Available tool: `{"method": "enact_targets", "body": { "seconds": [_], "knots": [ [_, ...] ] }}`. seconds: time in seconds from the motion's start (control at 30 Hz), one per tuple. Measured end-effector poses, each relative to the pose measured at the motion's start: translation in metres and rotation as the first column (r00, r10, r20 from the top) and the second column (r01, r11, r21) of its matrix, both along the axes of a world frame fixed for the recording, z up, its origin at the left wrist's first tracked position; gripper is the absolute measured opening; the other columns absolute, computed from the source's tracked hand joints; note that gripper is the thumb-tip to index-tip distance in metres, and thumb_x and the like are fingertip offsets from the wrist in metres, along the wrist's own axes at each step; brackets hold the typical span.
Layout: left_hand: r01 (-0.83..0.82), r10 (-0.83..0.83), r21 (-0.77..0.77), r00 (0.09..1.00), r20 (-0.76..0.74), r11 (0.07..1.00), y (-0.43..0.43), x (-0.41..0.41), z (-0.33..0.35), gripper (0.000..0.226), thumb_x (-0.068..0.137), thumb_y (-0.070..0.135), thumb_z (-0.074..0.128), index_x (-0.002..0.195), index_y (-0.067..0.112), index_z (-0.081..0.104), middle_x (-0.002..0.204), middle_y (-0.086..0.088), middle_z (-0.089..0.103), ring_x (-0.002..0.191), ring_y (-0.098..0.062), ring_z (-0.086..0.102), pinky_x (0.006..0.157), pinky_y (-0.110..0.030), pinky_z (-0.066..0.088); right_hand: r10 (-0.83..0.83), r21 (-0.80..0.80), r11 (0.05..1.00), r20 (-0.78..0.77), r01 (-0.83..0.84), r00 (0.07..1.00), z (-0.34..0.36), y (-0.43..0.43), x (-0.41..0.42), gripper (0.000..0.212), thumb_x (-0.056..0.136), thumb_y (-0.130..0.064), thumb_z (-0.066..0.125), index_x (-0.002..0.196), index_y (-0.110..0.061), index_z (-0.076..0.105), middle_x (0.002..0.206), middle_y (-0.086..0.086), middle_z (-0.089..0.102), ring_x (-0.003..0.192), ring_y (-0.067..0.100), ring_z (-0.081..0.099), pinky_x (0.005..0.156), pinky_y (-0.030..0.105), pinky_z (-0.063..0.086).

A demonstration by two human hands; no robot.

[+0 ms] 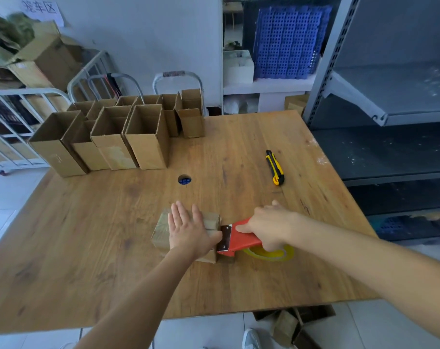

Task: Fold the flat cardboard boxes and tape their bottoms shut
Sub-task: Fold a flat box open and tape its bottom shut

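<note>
1. Floor, nearest: loose cardboard point(287, 326) lies at the table's near edge beside a shoe point(251, 340). Risk: a step back could slip on it.
2. Box point(209, 220) sits bottom-up on the table point(88, 248), near middle. Left hand point(188, 230) lies flat on it, fingers spread, nothing grasped, pressing the flaps down. Tape sheen shows on the box's left part.
3. Right hand point(269, 229) has its grip closed round the red dispenser point(239, 239); the blade end touches the box's right edge, yellowish roll point(271, 253) trailing behind.
4. Risk: left thumb lies just beside the toothed blade. A jerk to tear the tape could nick it.
5. Risk: the box is held only by downward palm pressure. A sideways pull from the dispenser could drag or tip it, and the flaps could spring apart, leaving a gapped seam.
6. Risk: tearing at a poor angle may stretch the tape instead of cutting it; the end could curl and stick to itself.
7. Knife point(275, 168) lies well apart to the right; blade state unclear.
8. Far left: done boxes point(128, 137) stand open-topped in close rows. A box pushed in carelessly could topple them.
</note>
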State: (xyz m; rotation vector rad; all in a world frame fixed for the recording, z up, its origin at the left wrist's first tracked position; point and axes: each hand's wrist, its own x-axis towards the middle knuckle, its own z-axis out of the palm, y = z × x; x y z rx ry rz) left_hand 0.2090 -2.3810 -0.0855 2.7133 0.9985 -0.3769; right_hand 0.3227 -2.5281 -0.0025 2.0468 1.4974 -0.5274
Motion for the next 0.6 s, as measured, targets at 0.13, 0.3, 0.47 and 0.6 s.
{"method": "enact_targets", "body": {
  "seconds": [0.13, 0.3, 0.47, 0.6],
  "knots": [
    [-0.010, 0.010, -0.010, 1.000, -0.003, 1.000, -0.008, 0.005, 0.001, 0.098, 0.080, 0.056, 0.044, 0.152, 0.011, -0.004, 0.152, -0.029, -0.024, 0.140, -0.041, -0.028, 0.117, -0.049, -0.012, 0.015, -0.051, 0.999, -0.009, -0.016, 1.000, 0.017, 0.020, -0.004, 0.066, 0.086, -0.009, 0.051, 0.145, -0.037, 0.039, 0.116, 0.008, 0.055, 0.111, 0.032, 0.052, 0.095, 0.048, 0.036],
    [-0.013, 0.013, 0.008, 1.000, 0.004, 1.000, -0.009, 0.006, -0.002, 0.097, 0.081, 0.056, 0.044, 0.152, 0.011, -0.005, 0.152, -0.030, -0.023, 0.140, -0.042, -0.027, 0.116, -0.050, -0.013, -0.066, -0.093, 0.994, -0.134, 0.054, 0.989, 0.033, 0.033, -0.005, 0.074, 0.076, -0.005, 0.060, 0.145, -0.029, 0.044, 0.101, 0.002, 0.057, 0.087, 0.021, 0.048, 0.053, 0.025, 0.039],
    [-0.010, 0.010, 0.007, 1.000, 0.006, 1.000, -0.009, 0.006, -0.001, 0.096, 0.083, 0.057, 0.043, 0.153, 0.012, -0.006, 0.152, -0.029, -0.024, 0.140, -0.042, -0.028, 0.117, -0.050, -0.012, -0.184, -0.119, 0.980, -0.200, 0.162, 0.962, 0.031, 0.034, 0.006, 0.074, 0.075, -0.012, 0.067, 0.143, -0.030, 0.047, 0.083, -0.007, 0.046, 0.072, 0.015, 0.048, 0.052, 0.025, 0.040],
    [0.000, -0.001, 0.006, 1.000, 0.006, 1.000, -0.010, 0.004, 0.000, 0.095, 0.084, 0.057, 0.041, 0.153, 0.012, -0.007, 0.152, -0.029, -0.024, 0.140, -0.041, -0.028, 0.117, -0.050, -0.011, -0.206, -0.126, 0.975, -0.183, 0.185, 0.961, 0.006, 0.021, 0.000, 0.068, 0.074, -0.009, 0.060, 0.139, -0.028, 0.051, 0.107, -0.001, 0.060, 0.087, 0.022, 0.056, 0.064, 0.028, 0.049]
  ]
}}
